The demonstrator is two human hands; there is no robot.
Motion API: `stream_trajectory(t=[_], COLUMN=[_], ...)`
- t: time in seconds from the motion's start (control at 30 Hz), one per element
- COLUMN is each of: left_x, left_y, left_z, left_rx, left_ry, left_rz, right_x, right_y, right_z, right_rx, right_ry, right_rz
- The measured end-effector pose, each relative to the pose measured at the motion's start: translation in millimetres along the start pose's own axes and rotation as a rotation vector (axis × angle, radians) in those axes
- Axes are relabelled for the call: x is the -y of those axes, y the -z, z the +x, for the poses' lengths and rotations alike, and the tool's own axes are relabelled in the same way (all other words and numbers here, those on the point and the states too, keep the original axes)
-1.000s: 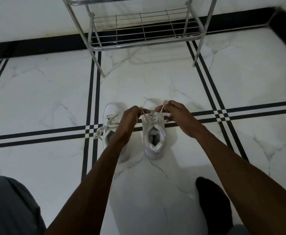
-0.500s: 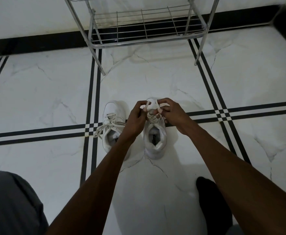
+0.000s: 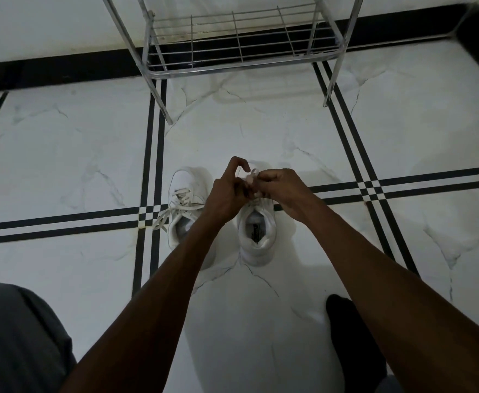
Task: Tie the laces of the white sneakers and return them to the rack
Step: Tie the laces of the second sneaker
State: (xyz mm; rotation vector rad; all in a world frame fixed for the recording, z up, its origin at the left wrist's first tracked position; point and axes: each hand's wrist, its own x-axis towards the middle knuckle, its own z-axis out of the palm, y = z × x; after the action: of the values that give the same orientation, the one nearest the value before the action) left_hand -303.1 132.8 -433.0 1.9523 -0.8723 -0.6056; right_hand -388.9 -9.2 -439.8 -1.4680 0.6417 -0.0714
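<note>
Two white sneakers stand side by side on the marble floor, toes pointing away from me. The left sneaker [image 3: 185,191] has loose laces spilling over its left side. Both my hands meet over the front of the right sneaker [image 3: 258,236]. My left hand [image 3: 228,194] pinches one strand of its laces [image 3: 251,175], forefinger and thumb curled. My right hand [image 3: 282,191] grips the other strand close against it. The toe of the right sneaker is hidden behind my hands. The metal rack [image 3: 232,43] stands beyond the shoes against the wall.
The rack's bottom wire shelf holds nothing, and its legs [image 3: 330,89] rest on the floor. A dark foot [image 3: 351,333] sits at the lower right and a grey-clad knee [image 3: 14,336] at the lower left. A black skirting runs along the wall.
My hands came together from pulling the lace ends apart and now work the strands close over the right sneaker's front. The view has tilted slightly, showing more of the rack.
</note>
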Motion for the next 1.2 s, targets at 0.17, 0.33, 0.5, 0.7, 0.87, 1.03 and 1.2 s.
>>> stream_trajectory(t=[0.17,0.33,0.5,0.7,0.87,1.03,1.2], left_x=[11,18,18,18,12,12,16], left_y=[1,4,2,1,-3,-3,4], left_z=[1,1,5,1,1,6,4], left_rx=[0.013,-0.039,-0.034,-0.062,-0.035,-0.075,-0.175], left_ry=[0.118,0.239,0.328,0.278,0.214,0.204,0.237], left_rz=[-0.183,-0.300,-0.381,-0.420,-0.424,-0.196,0.093], right_x=[-2,2,18,8,1,3,-4], right_y=[-8,6,14,-2,-10,1,22], right_z=[5,4,7,4,2,1,-3], right_rx=[-0.123,0.012,0.022,-0.245,-0.325,-0.268,-0.272], right_ry=[-0.087,0.100,0.256,0.415,0.393,0.238,-0.018], right_rz=[0.157,-0.194,-0.802,-0.870,-0.623,-0.424,-0.258])
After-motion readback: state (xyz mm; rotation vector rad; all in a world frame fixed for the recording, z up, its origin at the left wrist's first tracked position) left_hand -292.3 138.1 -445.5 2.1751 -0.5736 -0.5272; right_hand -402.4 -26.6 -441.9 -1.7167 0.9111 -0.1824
